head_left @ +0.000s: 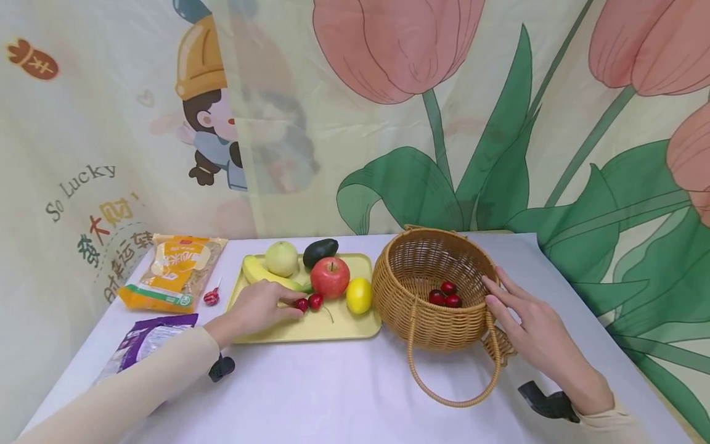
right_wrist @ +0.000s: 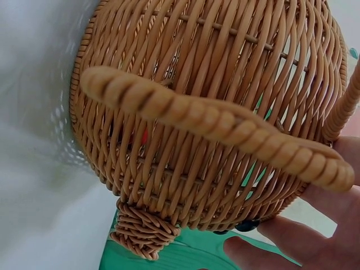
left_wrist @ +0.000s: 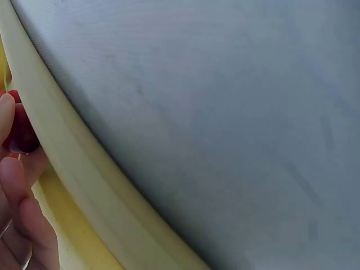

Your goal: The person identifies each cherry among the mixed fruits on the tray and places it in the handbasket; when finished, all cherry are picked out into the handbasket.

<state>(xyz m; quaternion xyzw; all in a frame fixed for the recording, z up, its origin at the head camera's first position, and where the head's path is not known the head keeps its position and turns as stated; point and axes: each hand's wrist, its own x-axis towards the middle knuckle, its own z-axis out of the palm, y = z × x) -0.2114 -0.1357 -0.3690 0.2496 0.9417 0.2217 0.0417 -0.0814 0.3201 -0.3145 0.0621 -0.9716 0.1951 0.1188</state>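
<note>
My left hand is over the front of the yellow tray, its thumb and fingers pinching a dark red cherry. Right beside it on the tray lies another cherry with a thin stem. My right hand rests on the right side of a round wicker basket, fingers fairly straight against the rim. Inside the basket are three dark red cherries. In the right wrist view the woven wall and handle hide most of the inside.
The tray also bears a banana, a pale green round fruit, an avocado, a red apple and a lemon. At left lie an orange food bag, a purple bag and a lollipop.
</note>
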